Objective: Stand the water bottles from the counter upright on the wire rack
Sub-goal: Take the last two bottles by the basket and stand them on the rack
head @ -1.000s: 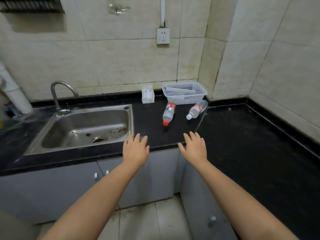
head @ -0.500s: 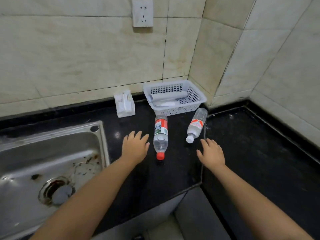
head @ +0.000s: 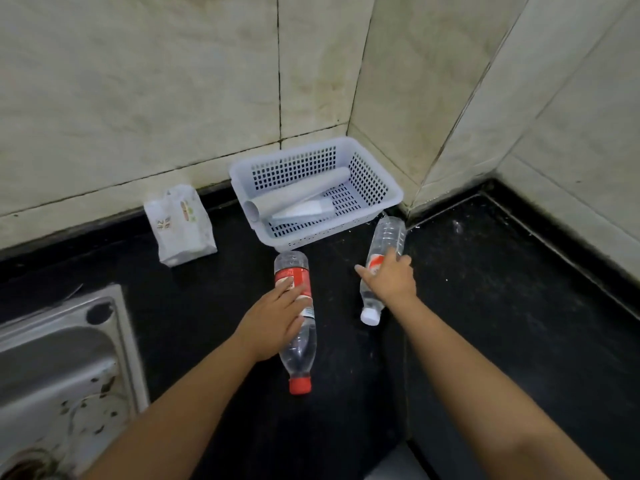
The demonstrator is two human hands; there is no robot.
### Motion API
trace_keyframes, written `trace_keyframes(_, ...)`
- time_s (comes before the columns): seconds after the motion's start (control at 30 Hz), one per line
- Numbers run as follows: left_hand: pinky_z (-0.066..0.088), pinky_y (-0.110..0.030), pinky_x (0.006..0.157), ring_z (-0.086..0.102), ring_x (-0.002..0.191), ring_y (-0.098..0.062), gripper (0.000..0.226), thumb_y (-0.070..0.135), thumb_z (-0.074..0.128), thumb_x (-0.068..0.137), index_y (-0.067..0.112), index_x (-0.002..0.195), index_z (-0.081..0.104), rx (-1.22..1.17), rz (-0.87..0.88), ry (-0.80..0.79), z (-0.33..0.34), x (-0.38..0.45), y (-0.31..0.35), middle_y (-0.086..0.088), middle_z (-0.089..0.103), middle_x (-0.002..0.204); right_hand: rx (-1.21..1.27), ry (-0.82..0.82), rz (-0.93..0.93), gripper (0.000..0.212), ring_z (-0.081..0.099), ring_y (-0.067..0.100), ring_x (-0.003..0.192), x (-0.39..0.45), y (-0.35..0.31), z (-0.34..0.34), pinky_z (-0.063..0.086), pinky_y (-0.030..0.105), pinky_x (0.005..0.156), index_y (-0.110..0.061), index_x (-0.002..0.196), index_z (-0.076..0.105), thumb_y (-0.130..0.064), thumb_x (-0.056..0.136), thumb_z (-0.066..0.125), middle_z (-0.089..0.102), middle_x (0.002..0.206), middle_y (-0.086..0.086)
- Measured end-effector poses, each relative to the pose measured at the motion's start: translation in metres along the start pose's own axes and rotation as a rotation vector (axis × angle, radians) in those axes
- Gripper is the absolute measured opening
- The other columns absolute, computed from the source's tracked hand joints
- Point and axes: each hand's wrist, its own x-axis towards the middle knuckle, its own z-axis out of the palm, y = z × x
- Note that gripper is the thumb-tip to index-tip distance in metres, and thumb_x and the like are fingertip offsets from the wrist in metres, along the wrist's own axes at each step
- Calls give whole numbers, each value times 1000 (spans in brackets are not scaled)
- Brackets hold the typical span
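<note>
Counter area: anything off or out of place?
Both water bottles lie on their sides on the black counter: the red-capped bottle under the left hand, the white-capped bottle under the right hand. No spill visible. The sink looks stained.

Single head-worn view, looking steeply down and forward at close range onto the black counter [head: 485, 306] corner and tiled walls [head: 138, 98].

Soft, even light falls from above; my arms cast faint shadows on the counter [head: 485, 306]. Wide-angle bending curves the wall tiles [head: 138, 98] at the edges; detail looks slightly soft.
</note>
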Motion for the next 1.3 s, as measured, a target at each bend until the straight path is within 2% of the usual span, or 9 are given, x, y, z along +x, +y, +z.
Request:
trace_keyframes(0.17, 55, -52, 84, 64, 109, -32, 42, 29, 36, 84, 11, 103, 68, -17, 22, -28, 6, 4, 2, -10, 69, 113, 61, 35, 64, 76, 32, 39, 124, 16, -7, 14, 37, 45, 102, -10, 138, 19, -25, 80, 66, 27, 135, 24)
trace_keyframes(0.33, 59, -47, 69, 68, 95, -38, 43, 27, 39, 72, 12, 94, 73, 65, 17, -15, -10, 1, 5, -14, 72, 102, -116, -79, -253, 68, 35, 37, 123, -1, 29, 7, 40, 47, 99, -11, 137, 24, -22, 82, 63, 33, 133, 19)
trace_keyframes(0.5, 27, -43, 113, 22, 138, -35, 57, 25, 51, 91, 31, 143, 29, 296, 33, -416, -44, 9, 16, -11, 19, 152, -434, -314, -426, 85, 34, 28, 132, -41, 55, -8, 36, 45, 102, -16, 146, 10, -11, 80, 64, 29, 145, 5)
trace_keyframes(0.7, 20, -47, 116, 17, 143, -31, 64, 23, 62, 85, 19, 141, 31, 568, 324, -518, -49, 25, 29, -13, 25, 152, -920, -268, -879, 58, 39, 27, 128, -59, 68, -19, 23, 56, 110, -23, 135, 39, -8, 83, 60, 45, 135, 4)
trace_keyframes(0.8, 30, -40, 111, 38, 131, -28, 67, 24, 73, 75, 13, 132, 38, 478, 366, -536, -53, 26, 30, -9, 44, 138, -953, -100, -1083, 53, 62, 24, 108, -56, 68, -24, 48, 49, 92, -35, 104, 66, -22, 55, 85, 67, 109, -3)
trace_keyframes(0.9, 41, -37, 97, 46, 119, -25, 67, 43, 70, 74, 15, 128, 41, 386, 263, -482, -50, 11, 29, -7, 48, 131, -758, -264, -1034, 43, 37, 30, 134, -57, 67, -18, 30, 50, 109, -23, 121, 59, -5, 82, 61, 51, 136, 7)
trace_keyframes(1.03, 45, -33, 87, 57, 107, -23, 66, 65, 54, 77, 13, 117, 48, 146, -92, -363, -27, -23, 29, -5, 59, 120, -200, -16, -596, 30, 50, 31, 120, -63, 67, -1, 46, 42, 95, -10, 112, 64, -5, 84, 55, 60, 123, 10)
trace_keyframes(1.17, 46, -33, 86, 53, 111, -24, 64, 63, 48, 82, 11, 119, 43, -116, -409, -172, -6, -45, 43, -8, 53, 123, -81, -3, -73, 65, 35, 35, 125, -66, 40, 15, 41, 46, 96, -18, 138, 30, -38, 84, 61, 35, 136, 16)
trace_keyframes(1.3, 42, -34, 94, 45, 118, -23, 71, 53, 55, 82, 15, 136, 29, -222, -383, -125, 7, -58, 45, -6, 44, 131, -161, -20, 87, 81, 36, 36, 123, -61, 25, 26, 37, 44, 98, -22, 142, 14, -39, 80, 63, 33, 135, 20)
